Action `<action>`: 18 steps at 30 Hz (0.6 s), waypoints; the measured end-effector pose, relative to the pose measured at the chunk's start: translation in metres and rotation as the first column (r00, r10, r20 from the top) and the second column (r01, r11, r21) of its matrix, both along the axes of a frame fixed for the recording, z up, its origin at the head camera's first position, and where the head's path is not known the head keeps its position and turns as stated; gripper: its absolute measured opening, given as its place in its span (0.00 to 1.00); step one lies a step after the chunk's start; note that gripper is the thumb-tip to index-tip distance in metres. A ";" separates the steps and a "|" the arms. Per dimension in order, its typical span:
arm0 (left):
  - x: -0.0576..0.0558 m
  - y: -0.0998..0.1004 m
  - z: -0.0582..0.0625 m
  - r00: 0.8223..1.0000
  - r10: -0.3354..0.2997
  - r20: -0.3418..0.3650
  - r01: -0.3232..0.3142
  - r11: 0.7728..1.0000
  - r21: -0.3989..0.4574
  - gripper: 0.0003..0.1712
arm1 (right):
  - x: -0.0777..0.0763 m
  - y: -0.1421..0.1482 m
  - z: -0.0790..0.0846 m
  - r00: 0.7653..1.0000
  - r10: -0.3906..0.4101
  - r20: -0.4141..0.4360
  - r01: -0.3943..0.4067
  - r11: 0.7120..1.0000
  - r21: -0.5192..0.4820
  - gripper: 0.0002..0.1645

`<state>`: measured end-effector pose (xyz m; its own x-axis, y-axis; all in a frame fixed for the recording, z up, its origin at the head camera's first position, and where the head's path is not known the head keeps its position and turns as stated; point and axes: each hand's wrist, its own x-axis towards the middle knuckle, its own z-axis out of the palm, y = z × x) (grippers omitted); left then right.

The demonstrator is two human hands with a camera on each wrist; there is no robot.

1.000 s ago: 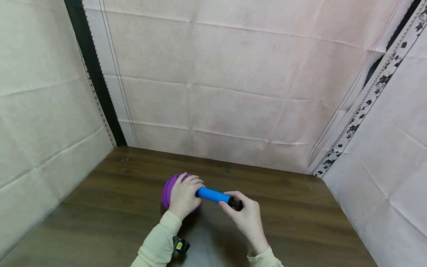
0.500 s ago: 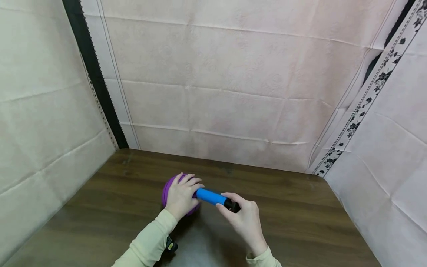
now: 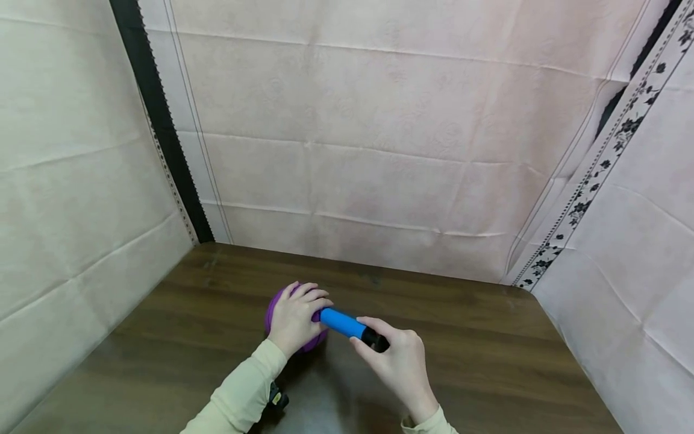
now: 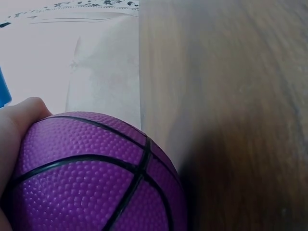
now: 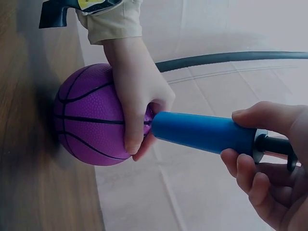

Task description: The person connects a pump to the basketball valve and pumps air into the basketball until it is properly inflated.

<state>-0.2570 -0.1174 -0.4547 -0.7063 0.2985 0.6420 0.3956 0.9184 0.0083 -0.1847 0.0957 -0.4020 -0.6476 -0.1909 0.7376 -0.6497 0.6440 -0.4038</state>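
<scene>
A small purple basketball [image 4: 91, 178] with black seams sits on the table under my left hand [image 3: 295, 319]. The thumb and fingers of that hand curl over its side, as the right wrist view shows. Against the ball, beside the left thumb, is the front end of a blue hand pump [image 5: 202, 132]; any needle there is hidden. My right hand [image 3: 398, 358] grips the pump's rear end between thumb and fingers. The black handle [image 5: 275, 144] shows partly within that hand. From ball to right hand, the pump slopes slightly down across the head view.
A dark wooden table [image 3: 477, 361] lies beneath both hands. Pale cloth [image 3: 347, 132] hangs behind it, with more cloth at both sides. A black wrist device [image 3: 278, 396] is strapped at the left sleeve.
My left forearm has swung outward to the left, and the left fingers have spread a little on the ball. The pump's rear end and right hand have shifted slightly down and left.
</scene>
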 end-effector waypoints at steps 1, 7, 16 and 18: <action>0.000 0.000 0.000 1.000 0.003 0.005 -0.003 1.000 -0.001 0.24 | 0.000 0.000 0.001 1.000 -0.002 0.002 0.002 1.000 0.005 0.18; -0.001 -0.003 0.001 1.000 0.000 -0.007 0.000 1.000 -0.011 0.21 | 0.002 0.000 0.003 1.000 -0.002 -0.002 0.002 1.000 0.018 0.19; 0.000 -0.003 0.001 1.000 -0.011 -0.005 0.011 1.000 0.012 0.21 | 0.000 0.003 0.006 1.000 -0.006 -0.009 0.006 0.999 0.036 0.19; 0.001 -0.003 0.000 1.000 -0.010 0.002 0.010 1.000 0.016 0.21 | 0.000 0.004 0.007 1.000 -0.006 -0.001 0.006 0.999 0.032 0.19</action>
<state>-0.2562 -0.1205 -0.4543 -0.7046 0.2956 0.6452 0.4049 0.9141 0.0234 -0.1846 0.0995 -0.3951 -0.6480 -0.2109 0.7318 -0.6463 0.6606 -0.3819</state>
